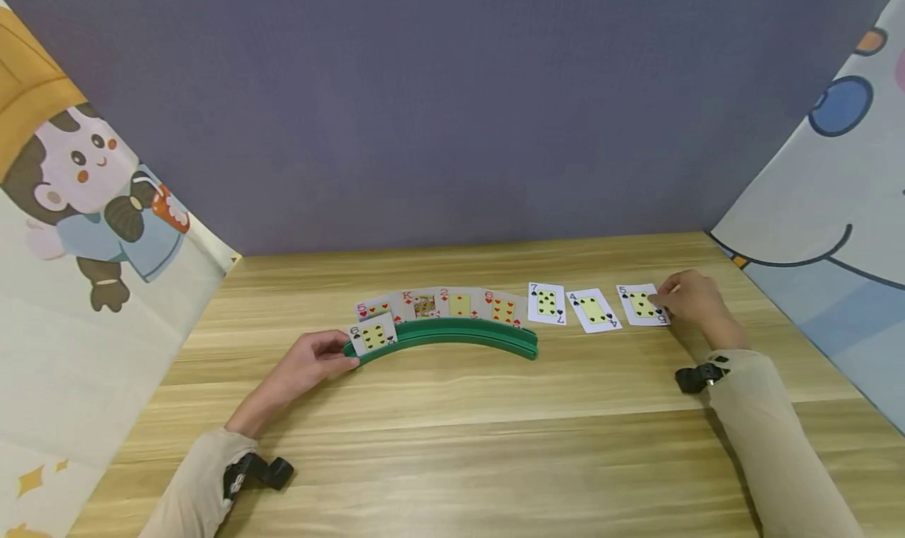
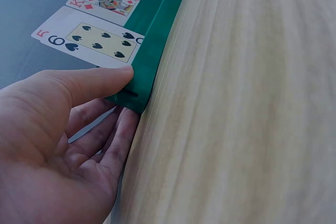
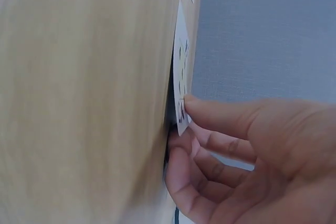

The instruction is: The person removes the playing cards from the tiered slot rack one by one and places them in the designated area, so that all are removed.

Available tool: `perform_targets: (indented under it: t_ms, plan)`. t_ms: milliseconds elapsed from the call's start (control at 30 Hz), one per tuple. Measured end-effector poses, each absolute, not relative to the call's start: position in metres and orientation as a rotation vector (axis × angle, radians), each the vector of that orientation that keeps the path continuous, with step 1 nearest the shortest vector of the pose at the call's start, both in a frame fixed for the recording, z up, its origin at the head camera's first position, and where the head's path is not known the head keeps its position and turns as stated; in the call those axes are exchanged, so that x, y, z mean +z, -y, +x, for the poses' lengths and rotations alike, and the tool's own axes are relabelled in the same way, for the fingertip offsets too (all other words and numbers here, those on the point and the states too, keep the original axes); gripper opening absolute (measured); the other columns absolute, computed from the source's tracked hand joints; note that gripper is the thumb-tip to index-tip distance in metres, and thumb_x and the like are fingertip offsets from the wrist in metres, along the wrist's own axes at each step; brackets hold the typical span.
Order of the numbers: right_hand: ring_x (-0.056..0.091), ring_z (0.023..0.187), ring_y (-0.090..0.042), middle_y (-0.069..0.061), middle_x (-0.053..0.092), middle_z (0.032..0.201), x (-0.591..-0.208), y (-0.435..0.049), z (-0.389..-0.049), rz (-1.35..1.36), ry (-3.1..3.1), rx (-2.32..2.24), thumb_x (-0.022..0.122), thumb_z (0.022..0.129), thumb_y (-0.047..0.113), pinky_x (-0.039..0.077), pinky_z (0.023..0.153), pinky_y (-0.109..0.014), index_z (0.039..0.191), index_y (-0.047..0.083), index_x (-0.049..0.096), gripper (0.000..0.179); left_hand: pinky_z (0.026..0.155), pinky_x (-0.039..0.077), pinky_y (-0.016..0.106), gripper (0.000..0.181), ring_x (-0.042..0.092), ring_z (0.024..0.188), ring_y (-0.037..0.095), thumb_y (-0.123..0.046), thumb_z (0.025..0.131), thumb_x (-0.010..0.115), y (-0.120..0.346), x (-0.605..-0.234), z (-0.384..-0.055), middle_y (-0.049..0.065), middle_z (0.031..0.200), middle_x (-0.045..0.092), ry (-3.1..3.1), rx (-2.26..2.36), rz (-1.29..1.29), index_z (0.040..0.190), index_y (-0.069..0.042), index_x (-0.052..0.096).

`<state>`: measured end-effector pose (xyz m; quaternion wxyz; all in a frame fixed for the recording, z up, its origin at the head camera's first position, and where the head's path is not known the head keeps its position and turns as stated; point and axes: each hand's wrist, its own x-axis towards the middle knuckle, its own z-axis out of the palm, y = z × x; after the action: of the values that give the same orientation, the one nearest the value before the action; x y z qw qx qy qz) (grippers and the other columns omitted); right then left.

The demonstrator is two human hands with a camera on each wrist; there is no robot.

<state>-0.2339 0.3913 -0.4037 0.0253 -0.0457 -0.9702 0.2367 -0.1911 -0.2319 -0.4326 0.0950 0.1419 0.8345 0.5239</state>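
Observation:
A curved green card holder (image 1: 463, 331) stands on the table with several playing cards upright in it. My left hand (image 1: 311, 363) grips its left end, thumb on the near side and fingers round the other; the thumb tip lies by the lower edge of the six of spades (image 2: 97, 44). Behind that six show a red five (image 1: 368, 309), the king of diamonds (image 2: 109, 1), a two of diamonds (image 1: 459, 304) and a red six (image 1: 503, 310). Far right, my right hand (image 1: 696, 301) pinches the right edge of a black five (image 1: 639, 304), which is tilted off the table in the right wrist view.
A black seven (image 1: 547, 303) and a black four (image 1: 594, 311) lie face up between the holder and the black five. A grey panel (image 1: 452, 114) rises behind the wooden table (image 1: 452, 459). Printed cloth walls (image 1: 85, 232) flank both sides.

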Motion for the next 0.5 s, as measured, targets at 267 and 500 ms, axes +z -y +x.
perform_targets:
  t_ms: [267, 500]
  plan:
    - [0.051, 0.056, -0.018, -0.001, 0.056, 0.056, -0.4019, -0.3879, -0.2295, -0.16, 2.996, 0.735, 0.069, 0.091, 0.019, 0.04, 0.053, -0.03, 0.084, -0.004, 0.064, 0.024, 0.077, 0.056, 0.024, 0.032, 0.066, 0.092, 0.017, -0.012, 0.088, 0.075, 0.2305, -0.433, -0.1909, 0.02, 0.112, 0.066, -2.476, 1.56, 0.416, 0.114, 0.006, 0.066]
    - [0.051, 0.052, -0.017, -0.001, 0.056, 0.053, -0.4021, -0.3859, -0.2268, -0.157, 2.995, 0.728, 0.069, 0.092, 0.021, 0.04, 0.053, -0.031, 0.083, -0.003, 0.063, 0.026, 0.077, 0.055, 0.023, 0.033, 0.065, 0.093, 0.018, -0.011, 0.089, 0.075, 0.2319, -0.4328, -0.1904, 0.021, 0.112, 0.065, -2.474, 1.566, 0.438, 0.114, 0.008, 0.065]
